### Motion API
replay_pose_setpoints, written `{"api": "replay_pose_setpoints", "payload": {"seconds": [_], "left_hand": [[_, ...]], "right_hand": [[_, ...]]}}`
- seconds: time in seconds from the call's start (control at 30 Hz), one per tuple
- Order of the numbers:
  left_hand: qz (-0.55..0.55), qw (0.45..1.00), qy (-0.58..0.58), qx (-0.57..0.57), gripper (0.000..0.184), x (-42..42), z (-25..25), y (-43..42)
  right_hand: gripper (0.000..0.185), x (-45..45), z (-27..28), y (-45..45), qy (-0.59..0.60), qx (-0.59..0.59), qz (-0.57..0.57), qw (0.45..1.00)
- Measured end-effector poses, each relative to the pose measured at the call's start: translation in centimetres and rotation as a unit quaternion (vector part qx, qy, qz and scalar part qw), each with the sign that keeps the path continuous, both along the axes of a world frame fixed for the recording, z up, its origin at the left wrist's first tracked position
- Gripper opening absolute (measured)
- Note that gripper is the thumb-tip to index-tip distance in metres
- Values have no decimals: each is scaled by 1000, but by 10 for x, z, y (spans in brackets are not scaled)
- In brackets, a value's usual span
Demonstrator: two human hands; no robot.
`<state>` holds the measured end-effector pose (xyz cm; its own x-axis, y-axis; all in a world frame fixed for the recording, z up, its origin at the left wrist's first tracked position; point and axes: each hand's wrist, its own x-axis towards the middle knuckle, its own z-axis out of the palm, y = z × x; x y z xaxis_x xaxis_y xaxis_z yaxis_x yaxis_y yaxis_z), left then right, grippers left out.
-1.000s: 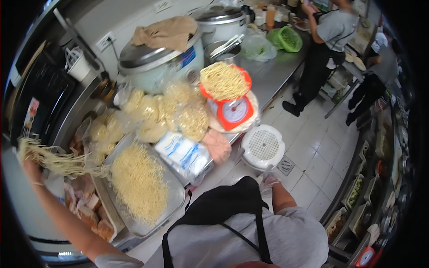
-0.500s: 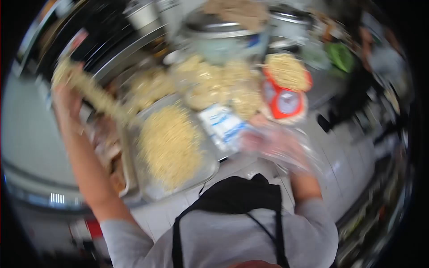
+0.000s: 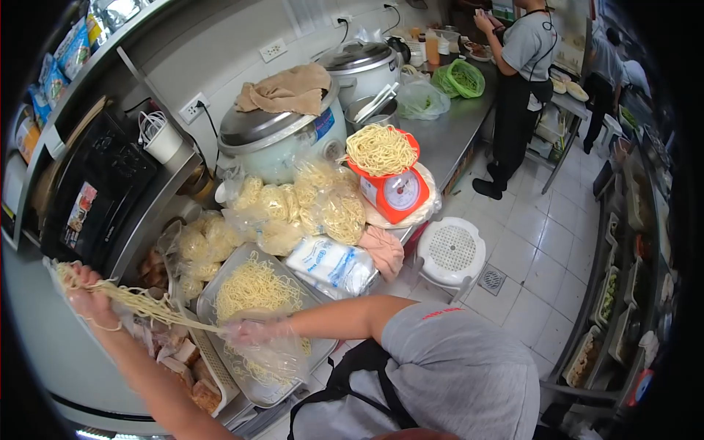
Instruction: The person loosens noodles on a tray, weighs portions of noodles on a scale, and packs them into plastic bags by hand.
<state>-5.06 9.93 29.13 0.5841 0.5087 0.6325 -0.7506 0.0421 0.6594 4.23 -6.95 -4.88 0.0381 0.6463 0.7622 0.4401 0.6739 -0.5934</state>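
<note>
My left hand (image 3: 92, 299), in clear plastic, is closed round one end of a long bundle of noodles (image 3: 158, 306) at the left. The bundle stretches right to the metal tray (image 3: 326, 350). My right hand (image 3: 253, 334), covered by a loose clear plastic bag, is over the noodle pile (image 3: 258, 290) in that tray, at the bundle's other end; its fingers are blurred by the plastic. Behind the tray lie bagged noodles (image 3: 279, 205) and a blue-and-white packet (image 3: 330, 264). More noodles sit on the red scale (image 3: 402, 192).
Left of the tray stands a basket (image 3: 213, 359) with meat pieces. Rice cookers (image 3: 282, 139) are at the back. A white stool (image 3: 451, 251) stands on the floor right of the counter. A co-worker (image 3: 517, 95) stands farther back. Food containers (image 3: 609, 297) line the right.
My right hand has moved left from beside the stool, past the packet, to over the tray. My left hand still holds the noodles out at the left. The view has shifted.
</note>
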Motion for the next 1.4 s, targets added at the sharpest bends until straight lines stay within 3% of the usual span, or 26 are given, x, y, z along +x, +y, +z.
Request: {"api": "replay_pose_setpoints", "payload": {"seconds": [0.03,0.17,0.2,0.3,0.37,0.43,0.5,0.53,0.6,0.67,0.7,0.77,0.8,0.87,0.9,0.93,0.97,1.03,1.1,1.13,1.2,1.23,1.3,1.33,1.4], "left_hand": [[11,1000,-6,13,13,-19,12,30],[6,994,-27,110,14,-90,65,116],[-9,990,-20,136,14,-111,83,137],[108,988,-13,111,11,-142,103,146],[181,980,4,83,10,-148,105,145],[228,972,25,58,9,-140,98,140],[247,967,49,39,8,-119,91,131],[248,966,58,34,8,-106,88,125],[244,967,75,22,8,-78,82,111],[229,969,87,26,8,-49,76,92],[210,973,83,56,11,-36,77,87],[174,975,106,83,11,-7,75,76],[148,978,113,93,12,10,74,66],[136,979,120,88,13,46,73,35],[147,980,91,98,15,65,71,13],[170,977,101,77,16,85,71,-1],[222,970,83,46,17,110,69,-48],[66,989,88,103,11,143,71,-57],[80,990,91,64,11,184,74,-113],[36,991,107,75,14,201,78,-122],[-33,990,101,89,14,234,82,-157],[-38,994,85,66,13,251,81,-180],[-35,994,88,57,13,284,79,-211],[-98,988,81,84,12,302,77,-212],[-119,986,93,71,10,332,76,-236]], "right_hand": [[43,2,-3,-10,-29,29,-42,998],[35,35,25,-67,148,-136,43,979],[33,45,31,-71,169,-208,43,963],[28,74,38,-73,168,-475,-4,864],[35,83,5,-55,-114,-431,-125,886],[44,87,-22,-33,-214,-313,-172,909],[52,83,-34,-20,-128,-145,-147,970],[54,77,-2,-35,-145,-200,-163,955],[57,66,81,-69,18,-272,-75,959],[59,64,98,-79,206,-227,25,952],[62,64,98,-84,212,-177,19,961],[65,67,94,-96,345,-94,132,925],[64,69,92,-105,461,-57,247,851],[62,73,88,-125,434,21,178,883],[61,77,90,-140,276,60,-9,959],[61,82,90,-154,98,96,-196,971],[60,88,86,-168,121,113,-165,972],[59,104,78,-195,167,145,-102,970],[58,115,66,-223,232,147,-55,960],[58,119,55,-235,266,147,-32,952],[56,127,18,-255,343,-22,-143,928],[57,134,14,-268,328,47,-151,931],[57,147,7,-296,318,57,-189,927],[56,158,4,-313,319,-3,-220,922],[54,171,1,-334,316,-96,-276,903]]}}
